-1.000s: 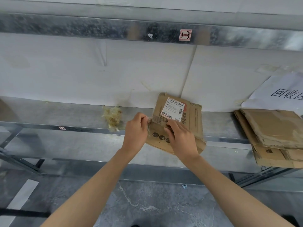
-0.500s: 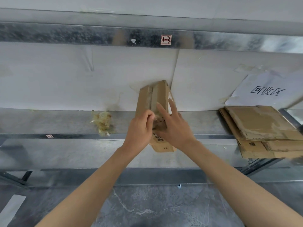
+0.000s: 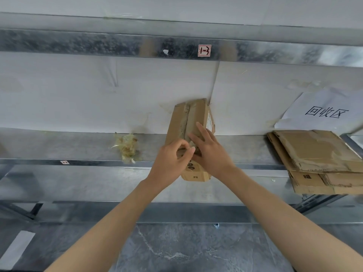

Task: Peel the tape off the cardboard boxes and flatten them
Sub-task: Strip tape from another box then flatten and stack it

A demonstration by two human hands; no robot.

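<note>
Cardboard under bare hands: a small brown cardboard box is held on edge at the metal shelf, in front of the white wall panel, its near end reaching out past the shelf's front lip. The person's left hand has thumb and forefinger curled together, pinching the near end of the tape strip that runs along the box's seam. The right hand lies against the box's upper face, fingers straight and slightly spread, pressing on it. A crumpled wad of clear tape sits on the same shelf to the left, apart from the box. At far right, a stack of flattened cartons overhangs the shelf edge below a paper sign bearing three black characters.
</note>
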